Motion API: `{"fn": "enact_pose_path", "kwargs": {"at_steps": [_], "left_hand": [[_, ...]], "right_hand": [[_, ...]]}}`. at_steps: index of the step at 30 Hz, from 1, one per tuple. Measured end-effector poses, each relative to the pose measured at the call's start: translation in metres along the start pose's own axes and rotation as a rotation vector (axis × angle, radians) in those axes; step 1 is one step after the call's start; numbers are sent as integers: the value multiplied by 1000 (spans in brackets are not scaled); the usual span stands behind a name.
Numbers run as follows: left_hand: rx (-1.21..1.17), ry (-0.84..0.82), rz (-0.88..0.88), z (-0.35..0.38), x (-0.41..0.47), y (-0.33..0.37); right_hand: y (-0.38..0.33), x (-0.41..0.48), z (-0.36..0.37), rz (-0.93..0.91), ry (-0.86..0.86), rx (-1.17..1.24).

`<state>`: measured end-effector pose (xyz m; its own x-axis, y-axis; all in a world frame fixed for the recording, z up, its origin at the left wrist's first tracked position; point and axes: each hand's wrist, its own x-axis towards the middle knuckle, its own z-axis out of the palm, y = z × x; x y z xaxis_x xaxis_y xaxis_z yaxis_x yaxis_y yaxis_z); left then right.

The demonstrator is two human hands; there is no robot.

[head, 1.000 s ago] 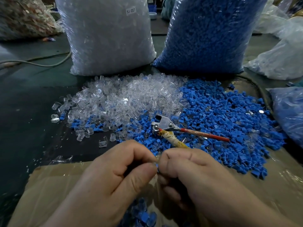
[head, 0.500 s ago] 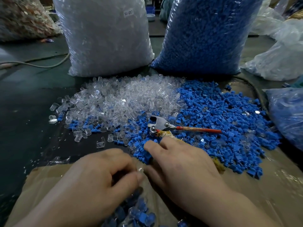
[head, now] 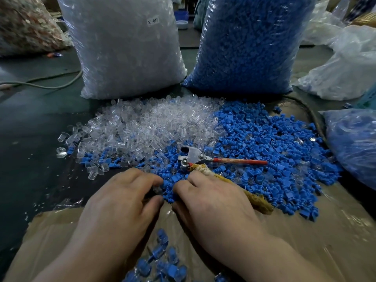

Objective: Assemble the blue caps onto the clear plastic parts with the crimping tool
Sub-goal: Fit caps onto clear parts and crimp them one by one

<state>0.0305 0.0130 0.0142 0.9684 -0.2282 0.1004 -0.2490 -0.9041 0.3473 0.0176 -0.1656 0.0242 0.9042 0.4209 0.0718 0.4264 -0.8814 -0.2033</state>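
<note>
- Head view, lower centre of the frame: both hands are down at the near edge of the piles, knuckles up.
- The left hand (head: 122, 204) has its grip closed. Thumb and forefinger pinch one clear plastic part (head: 157, 189), just left of the blue heap.
- The right hand (head: 215, 204) has its fingertips (head: 180, 186) curled down into the blue caps (head: 264, 143). I cannot tell whether that grip has hold of anything.
- The crimping tool (head: 193, 156) lies on the caps at centre frame, in nobody's hand. Its metal head points left and its red handle runs out to the right.
- The tool's second handle is wrapped in yellowish cloth. It slants down and right, passing behind the right hand.
- The loose clear plastic parts (head: 146, 127) are heaped left of centre, touching and mixing with the blue caps to their right.
- Bottom centre, between the wrists, a cluster of capped pieces (head: 162, 259) sits on a brown cardboard sheet (head: 325, 231).
- Across the top stand a bag of clear pieces (head: 126, 47) with a label (head: 152, 21) reading "SJ 017" and a bag of blue pieces (head: 250, 43).
- The dark table (head: 30, 139) shows at the left, with a cable (head: 50, 85) trailing across the upper left.
</note>
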Motion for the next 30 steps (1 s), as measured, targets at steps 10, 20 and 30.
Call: {"fn": "enact_pose_path", "kwargs": {"at_steps": [10,20,30], "left_hand": [[-96,15,5,2,1,2],[-395,120,-95,4,-4,-1],[-724,128,-271,7,-3,-9]], "right_hand": [[-1,1,0,20,-38,36],[-3,3,2,-16,-61,-32],[-4,2,-6,-47,-164,-51]]}}
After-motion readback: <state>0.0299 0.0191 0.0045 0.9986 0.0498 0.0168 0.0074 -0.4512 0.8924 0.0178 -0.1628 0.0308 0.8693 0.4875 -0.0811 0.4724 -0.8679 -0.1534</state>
